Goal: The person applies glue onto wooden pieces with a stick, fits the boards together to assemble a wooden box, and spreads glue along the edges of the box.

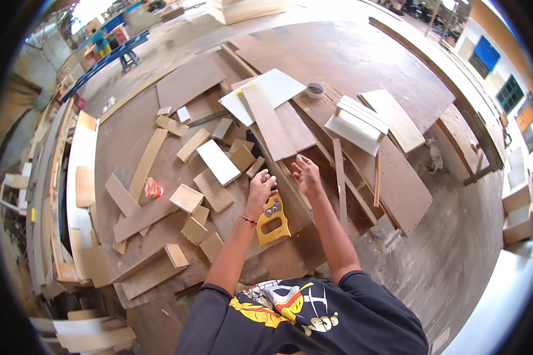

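My left hand (260,188) is raised over the workbench, its fingers curled in, just above a saw with a yellow handle (273,223). Whether it holds anything small is hidden. My right hand (306,176) is beside it, fingers bent, near the lower end of a long wooden board (271,121); its grip is unclear too. That board lies partly over a white panel (275,89). To the left of my hands are a white block (218,162), a brown board piece (214,190) and a small open wooden box (186,198).
Wood offcuts and a red packet (153,188) are scattered on the left of the bench. A roll of tape (315,90) and stacked white strips (357,125) lie at the right. A cat (434,155) is on the floor beyond the bench's right edge.
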Tool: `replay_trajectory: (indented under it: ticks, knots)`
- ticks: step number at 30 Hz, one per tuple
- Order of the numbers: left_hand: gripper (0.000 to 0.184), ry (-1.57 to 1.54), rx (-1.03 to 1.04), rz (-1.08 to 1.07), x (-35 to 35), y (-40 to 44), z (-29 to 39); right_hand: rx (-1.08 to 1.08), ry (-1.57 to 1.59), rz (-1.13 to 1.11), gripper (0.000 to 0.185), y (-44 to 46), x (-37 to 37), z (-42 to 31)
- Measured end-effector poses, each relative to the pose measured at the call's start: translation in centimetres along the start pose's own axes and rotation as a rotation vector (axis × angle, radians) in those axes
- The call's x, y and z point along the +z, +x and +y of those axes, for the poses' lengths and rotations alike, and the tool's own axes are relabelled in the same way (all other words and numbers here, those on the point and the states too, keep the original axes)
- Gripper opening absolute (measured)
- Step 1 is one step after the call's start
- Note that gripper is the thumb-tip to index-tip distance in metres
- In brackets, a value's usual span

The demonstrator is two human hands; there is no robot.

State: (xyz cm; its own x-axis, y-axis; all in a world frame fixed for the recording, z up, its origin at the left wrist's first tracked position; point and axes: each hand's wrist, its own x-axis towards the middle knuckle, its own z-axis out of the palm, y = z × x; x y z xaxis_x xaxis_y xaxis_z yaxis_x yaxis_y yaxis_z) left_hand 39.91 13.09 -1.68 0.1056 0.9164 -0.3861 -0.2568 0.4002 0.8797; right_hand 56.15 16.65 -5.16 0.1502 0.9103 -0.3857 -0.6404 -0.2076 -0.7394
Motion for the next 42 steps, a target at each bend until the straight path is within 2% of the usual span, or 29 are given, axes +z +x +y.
replay_trajectory:
  ticks: [6,8,10,12,16,20,26,34,40,42]
  knots:
    - [0.051,-0.046,-0.033,0.065,1.3,2.5,0.5,0.096,0.009,-0.047,0.023,2.5,1.2,-0.9]
    - [0.048,-0.056,-0.018,0.105,2.0,2.5,1.1,0.137,-0.019,-0.008,0.027,3.0,1.9,-1.6]
    - [0.046,-0.052,0.039,0.093,2.4,2.6,1.8,0.125,-0.006,-0.081,0.032,3.7,1.7,-2.5]
    - [0.041,-0.059,0.072,0.126,2.5,3.0,2.5,0.095,-0.024,-0.091,0.022,3.6,2.0,-4.4]
    - [0.04,-0.139,0.06,0.157,2.7,3.1,4.9,0.086,-0.027,-0.106,0.037,2.5,3.8,-8.7]
    - [0.037,-0.175,0.052,0.197,2.7,3.2,5.3,0.113,0.004,-0.142,0.043,2.5,4.2,-10.7]
    - [0.034,-0.176,0.007,0.2,3.2,3.0,3.6,0.086,0.031,-0.192,0.045,2.5,4.0,-10.4]
    - [0.03,-0.181,0.009,0.171,3.3,3.0,1.1,0.187,0.049,-0.031,0.045,4.1,-0.1,-5.6]
    - [0.034,-0.16,0.025,0.228,1.2,3.0,0.2,0.137,-0.035,-0.064,0.042,2.5,0.7,-3.6]
    - [0.034,-0.131,0.034,0.278,0.1,3.2,-0.2,-0.128,-0.402,0.096,0.038,1.3,2.4,-2.5]
